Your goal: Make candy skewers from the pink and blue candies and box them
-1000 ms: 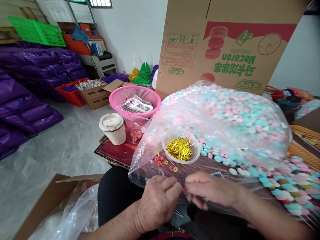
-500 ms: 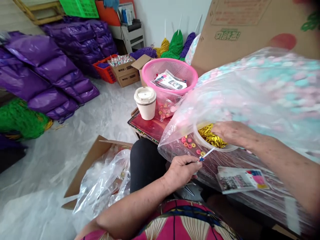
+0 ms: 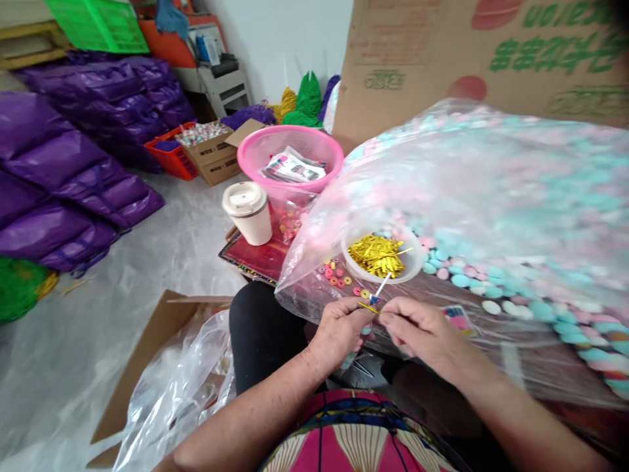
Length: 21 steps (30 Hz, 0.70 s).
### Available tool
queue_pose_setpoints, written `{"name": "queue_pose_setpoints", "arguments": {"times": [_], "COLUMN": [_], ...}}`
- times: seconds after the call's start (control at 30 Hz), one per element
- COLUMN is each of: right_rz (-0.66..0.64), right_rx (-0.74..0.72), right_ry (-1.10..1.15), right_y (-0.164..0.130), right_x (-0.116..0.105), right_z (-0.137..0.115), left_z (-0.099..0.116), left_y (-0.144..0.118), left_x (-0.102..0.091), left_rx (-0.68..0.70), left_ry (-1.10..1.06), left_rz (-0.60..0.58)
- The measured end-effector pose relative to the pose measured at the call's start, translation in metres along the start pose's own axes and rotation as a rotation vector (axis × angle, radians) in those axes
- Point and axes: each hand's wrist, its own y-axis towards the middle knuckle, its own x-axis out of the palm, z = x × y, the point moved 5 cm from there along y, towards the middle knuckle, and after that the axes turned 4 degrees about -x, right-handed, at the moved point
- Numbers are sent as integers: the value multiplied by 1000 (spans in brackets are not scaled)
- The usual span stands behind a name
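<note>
Both forearms reaching forward over the lap, hands meeting at centre. Left hand [image 3: 341, 326] curled, fingers closed around a thin white stick [image 3: 381, 287] angled toward 1 o'clock. Right hand [image 3: 420, 330] at its 3 o'clock, fingertips pinching a gold twist tie [image 3: 367, 307] against the stick. Bowl of gold ties [image 3: 377, 255] just beyond at 12 o'clock

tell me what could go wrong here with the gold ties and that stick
The gold twist tie pinched between the left hand and right hand is thin and could slip from the fingers at the white stick. The bowl of gold ties sits close behind the hands, on a slack plastic bag; a nudge might tip it. The loose ring candies beside it could roll off the edge.
</note>
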Motion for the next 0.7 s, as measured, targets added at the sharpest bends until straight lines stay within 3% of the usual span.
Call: {"name": "queue_pose_setpoints", "arguments": {"times": [0.13, 0.33, 0.5, 0.57, 0.7], "right_rz": [76, 72, 311, 280, 18], "right_rx": [94, 108, 41, -46, -402], "right_ry": [131, 88, -11, -27, -69], "right_y": [-6, -11, -22, -27, -37], "right_x": [11, 8, 3, 1, -6], "right_z": [15, 27, 30, 24, -1], "left_z": [-6, -17, -16, -16, -17], "left_y": [3, -2, -4, -2, -6], "left_x": [14, 19, 17, 20, 34], "left_rx": [-24, 13, 92, 21, -252], "left_ry": [77, 122, -38, -130, -164], "left_rz": [-18, -103, -123, -225, -617]}}
